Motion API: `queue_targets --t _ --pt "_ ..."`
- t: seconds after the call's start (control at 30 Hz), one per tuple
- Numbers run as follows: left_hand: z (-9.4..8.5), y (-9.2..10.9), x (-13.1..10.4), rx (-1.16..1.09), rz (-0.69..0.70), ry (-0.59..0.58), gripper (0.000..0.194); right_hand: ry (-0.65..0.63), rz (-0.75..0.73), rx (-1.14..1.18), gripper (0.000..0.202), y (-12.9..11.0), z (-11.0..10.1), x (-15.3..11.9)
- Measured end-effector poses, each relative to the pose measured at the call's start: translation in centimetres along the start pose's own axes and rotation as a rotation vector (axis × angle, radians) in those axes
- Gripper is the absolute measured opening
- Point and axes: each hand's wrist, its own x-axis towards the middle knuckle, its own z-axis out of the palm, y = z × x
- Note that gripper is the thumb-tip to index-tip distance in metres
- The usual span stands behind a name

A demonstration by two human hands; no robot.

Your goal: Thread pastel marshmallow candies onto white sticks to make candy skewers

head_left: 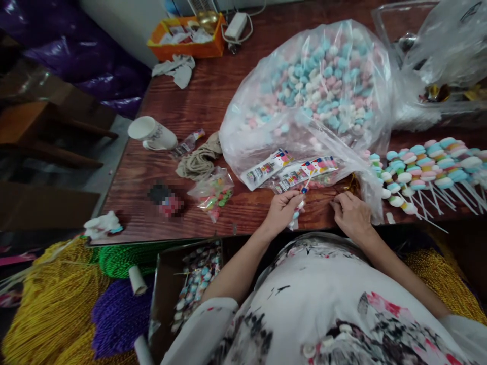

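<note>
My left hand (283, 210) is closed round a marshmallow stick (297, 213) at the table's front edge. Its pale sweets hang below my fingers, seemingly inside a clear wrapper, and a thin white stick pokes out above. To the right, my right hand (352, 214) rests low over the wood with curled fingers; whatever they may pinch is too small to make out. Gold twist ties (354, 183) lie just beyond it. Printed flat wrappers (266, 170) are spread before my hands, against a large clear bag of pink, blue and white marshmallows (323, 76).
Finished-looking marshmallow sticks (429, 170) are piled at the right. Leftward are a small bag of gummy sweets (213, 195), a cloth bundle (201, 157), a white mug (152, 133) and an orange box (186, 48). A carton of wrapped sweets (200, 274) stands below the edge.
</note>
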Motion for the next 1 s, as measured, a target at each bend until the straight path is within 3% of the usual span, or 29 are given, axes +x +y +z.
queue_targets --t 0.13,0.27,0.53,0.67,0.73,0.83,0.93,1.0 --pt "0.8 0.6 -0.5 -0.145 -0.017 0.016 0.035 -0.032 -0.075 0.009 0.016 0.5 -0.5 -0.2" --pt "1.4 0.8 -1.9 -0.262 -0.093 0.045 0.032 0.031 -0.081 0.110 0.012 1.4 -1.6 0.1" --pt "2.4 -0.2 -2.3 -0.225 -0.078 0.020 0.034 -0.103 -0.228 -0.148 0.016 0.5 -1.6 3.3" --pt "2.3 0.5 -2.3 -0.227 -0.153 -0.021 0.039 -0.004 -0.289 -0.105 0.015 0.3 -2.9 2.7" --pt "2.5 1.2 -2.2 -0.272 -0.200 -0.115 0.040 0.057 -0.319 -0.039 0.018 0.3 -3.4 2.1" --pt "3.5 1.9 -1.7 -0.359 -0.261 -0.280 0.040 0.150 -0.449 0.065 0.019 0.4 -3.6 1.6" --pt "4.6 2.0 -1.2 -0.387 -0.300 -0.328 0.042 0.296 -0.589 0.163 0.017 0.8 -3.6 1.4" --pt "5.2 1.8 -1.1 -0.380 -0.315 -0.339 0.042 0.342 -0.597 0.256 0.017 1.2 -4.0 1.4"
